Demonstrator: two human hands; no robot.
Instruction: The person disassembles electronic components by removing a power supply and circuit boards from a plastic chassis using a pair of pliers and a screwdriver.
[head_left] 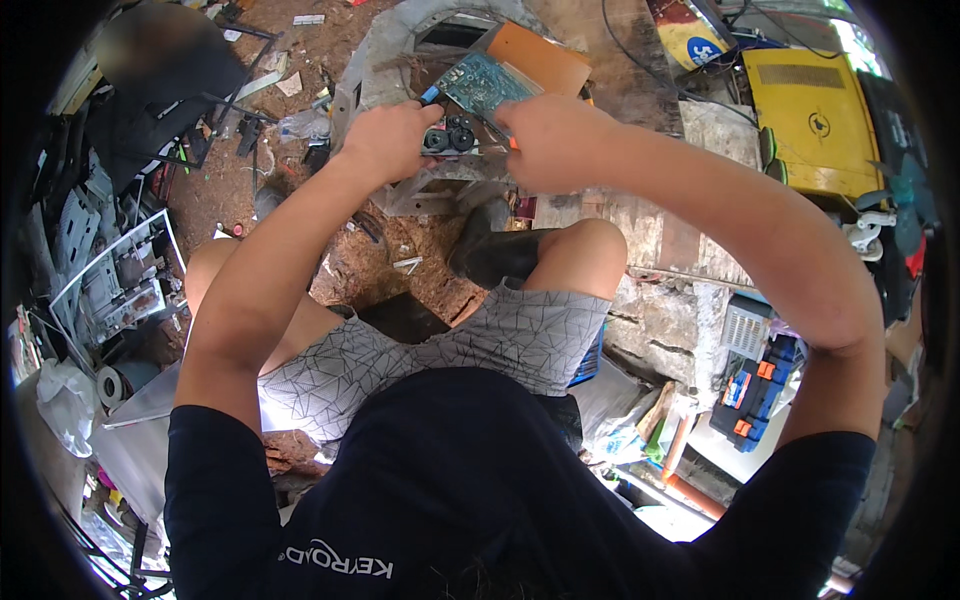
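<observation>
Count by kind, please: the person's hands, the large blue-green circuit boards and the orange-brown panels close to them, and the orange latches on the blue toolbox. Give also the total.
Hands: 2 (left hand, right hand)
Large blue-green circuit board: 1
Orange-brown panel: 1
Orange latches on blue toolbox: 2
Total: 6

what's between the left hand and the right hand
In the head view, a part with dark round pieces lies between the left hand and the right hand; a blue-green circuit board sits just beyond it.
</observation>
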